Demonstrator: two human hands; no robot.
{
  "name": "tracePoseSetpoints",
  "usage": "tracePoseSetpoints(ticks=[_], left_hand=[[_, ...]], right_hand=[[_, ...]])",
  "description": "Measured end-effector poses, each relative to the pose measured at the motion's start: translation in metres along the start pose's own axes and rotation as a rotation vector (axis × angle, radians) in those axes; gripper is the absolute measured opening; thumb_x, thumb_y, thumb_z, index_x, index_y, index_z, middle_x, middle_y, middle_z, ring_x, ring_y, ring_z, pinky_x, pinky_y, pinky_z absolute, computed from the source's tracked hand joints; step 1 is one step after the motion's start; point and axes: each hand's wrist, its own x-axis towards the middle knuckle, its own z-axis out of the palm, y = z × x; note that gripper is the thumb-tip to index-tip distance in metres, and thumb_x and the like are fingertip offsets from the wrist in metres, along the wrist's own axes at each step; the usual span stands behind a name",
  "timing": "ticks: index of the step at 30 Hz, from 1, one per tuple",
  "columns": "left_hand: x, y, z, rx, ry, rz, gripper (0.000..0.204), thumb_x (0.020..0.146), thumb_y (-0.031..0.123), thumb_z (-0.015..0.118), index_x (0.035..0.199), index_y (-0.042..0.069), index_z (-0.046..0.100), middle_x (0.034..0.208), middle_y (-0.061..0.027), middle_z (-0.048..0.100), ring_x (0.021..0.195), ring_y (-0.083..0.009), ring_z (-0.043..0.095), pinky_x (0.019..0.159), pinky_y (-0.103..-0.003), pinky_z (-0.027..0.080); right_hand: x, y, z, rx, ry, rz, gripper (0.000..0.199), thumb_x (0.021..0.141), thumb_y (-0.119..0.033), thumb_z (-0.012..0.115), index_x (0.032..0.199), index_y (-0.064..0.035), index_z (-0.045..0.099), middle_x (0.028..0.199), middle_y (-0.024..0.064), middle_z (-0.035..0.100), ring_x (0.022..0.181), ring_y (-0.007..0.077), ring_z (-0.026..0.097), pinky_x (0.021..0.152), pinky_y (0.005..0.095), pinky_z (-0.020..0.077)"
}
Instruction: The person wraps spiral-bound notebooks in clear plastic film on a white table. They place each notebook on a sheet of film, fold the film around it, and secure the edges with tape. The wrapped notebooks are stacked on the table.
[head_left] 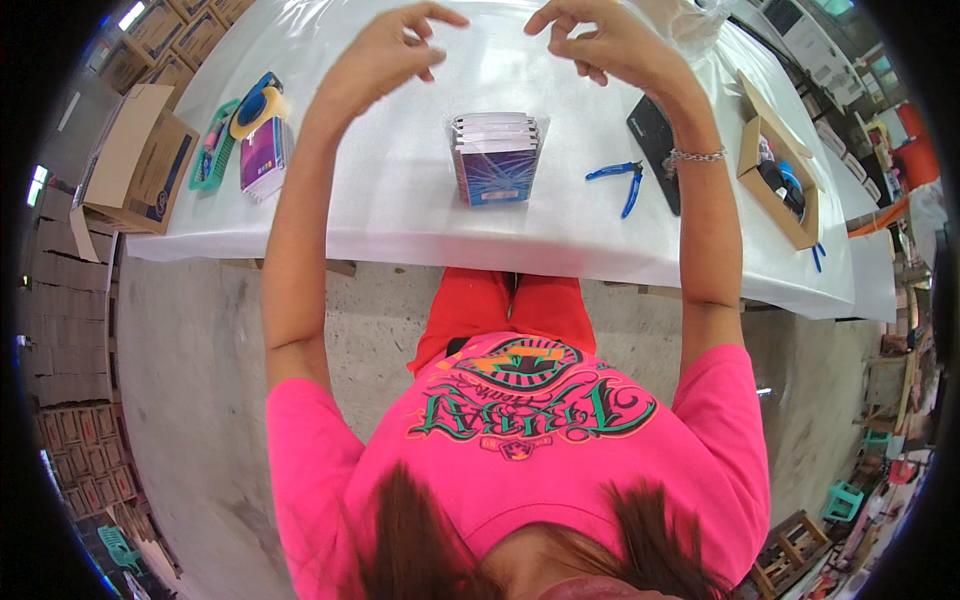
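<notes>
My left hand (393, 52) is raised over the far part of the white-covered table (400, 200), its fingers loosely bent and apart, with nothing in them. Facing it across a gap is my right hand (608, 42), fingers likewise curled and spread, also holding nothing; a chain bracelet circles that wrist. Between my forearms, nearer the table's front edge, stands a bundle of thin purple-and-blue packs (497, 172) with white edges, inside clear plastic film. Neither hand touches it. Blue-handled pliers (622, 180) lie beside a flat black device (652, 140), partly covered by my right forearm.
At the left are a purple stack of packs (264, 165), a tape roll (240, 124) and a green basket (207, 170). An open carton (140, 165) stands beyond them. On the right sits a cardboard tray (795, 222) holding small items. Clear plastic (690, 25) lies at the back right.
</notes>
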Motion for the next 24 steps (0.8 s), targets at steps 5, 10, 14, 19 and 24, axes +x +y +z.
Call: tracePoseSetpoints(ticks=[5,10,14,19,24], left_hand=[[-0.022,0.002,-0.009,0.186,-0.176,0.174,0.032,0.08,0.014,0.067,0.112,0.017,0.07,0.117,-0.0023,0.055,0.111,-0.0223,0.053,0.09,-0.036,0.049],[-0.038,-0.017,0.013,0.334,-0.207,0.204,0.038,0.076,0.016,0.074,0.113,0.021,0.069,0.125,-0.0042,0.052,0.123,-0.0263,0.046,0.105,-0.041,0.04],[-0.047,-0.007,0.018,0.242,-0.058,0.213,0.03,0.075,0.022,0.079,0.104,0.018,0.073,0.125,-0.0062,0.052,0.126,-0.0247,0.046,0.106,-0.043,0.04],[-0.044,-0.013,0.038,0.288,0.006,0.253,0.04,0.071,0.028,0.082,0.109,0.018,0.071,0.132,-0.0071,0.049,0.129,-0.0257,0.044,0.107,-0.043,0.04],[-0.046,0.0,0.044,0.125,0.108,0.109,0.045,0.069,0.031,0.084,0.109,0.019,0.07,0.132,-0.007,0.049,0.129,-0.0266,0.045,0.105,-0.044,0.041]], right_hand=[[-0.012,0.0,0.014,-0.139,-0.092,-0.188,0.048,0.076,-0.04,0.079,0.117,-0.017,0.068,0.129,0.0095,0.058,0.123,0.0237,0.045,0.098,0.0439,0.0429],[-0.023,0.02,0.041,-0.151,-0.15,-0.168,0.042,0.074,-0.037,0.082,0.109,-0.0184,0.071,0.137,0.0078,0.052,0.131,0.0265,0.042,0.106,0.0446,0.0373],[-0.035,0.02,0.035,-0.056,-0.024,-0.193,0.033,0.075,-0.034,0.082,0.102,-0.0175,0.074,0.142,0.0081,0.047,0.129,0.0268,0.044,0.111,0.0436,0.0316],[-0.035,0.015,0.062,-0.115,-0.054,-0.209,0.034,0.074,-0.037,0.081,0.102,-0.0178,0.074,0.141,0.0106,0.047,0.13,0.0298,0.041,0.109,0.046,0.0336],[-0.036,0.021,0.059,0.001,0.001,-0.222,0.034,0.076,-0.037,0.079,0.102,-0.0166,0.075,0.136,0.0178,0.053,0.13,0.0373,0.043,0.104,0.0498,0.0388]])
